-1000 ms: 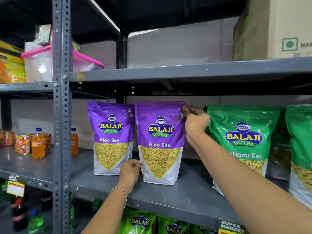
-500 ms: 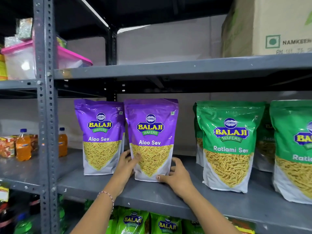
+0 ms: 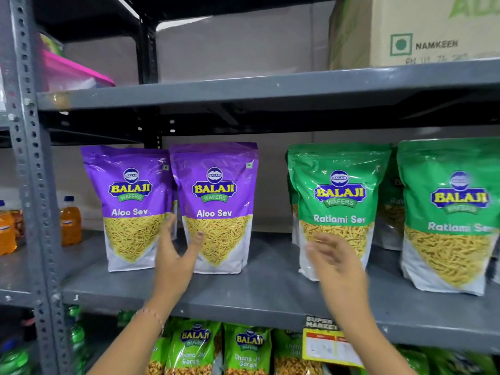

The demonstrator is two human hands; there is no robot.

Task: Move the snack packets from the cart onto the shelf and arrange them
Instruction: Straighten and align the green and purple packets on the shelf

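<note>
While both hands hover empty, stock reads: grey shelf [image 3: 270, 290]; two green Ratlami Sev packets [image 3: 338, 209] upright at right; two purple Aloo Sev packets [image 3: 216, 207] touching, upright at left; left hand [image 3: 173, 255] spread before them; right hand [image 3: 335, 263] spread, blurred.

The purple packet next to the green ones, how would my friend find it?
Look at the middle grey shelf, where packets stand in a row. Two are purple; pick the right-hand Aloo Sev packet, with the left hand open in front of it. Only this purple one faces the gap before the green Ratlami Sev packet.
</note>
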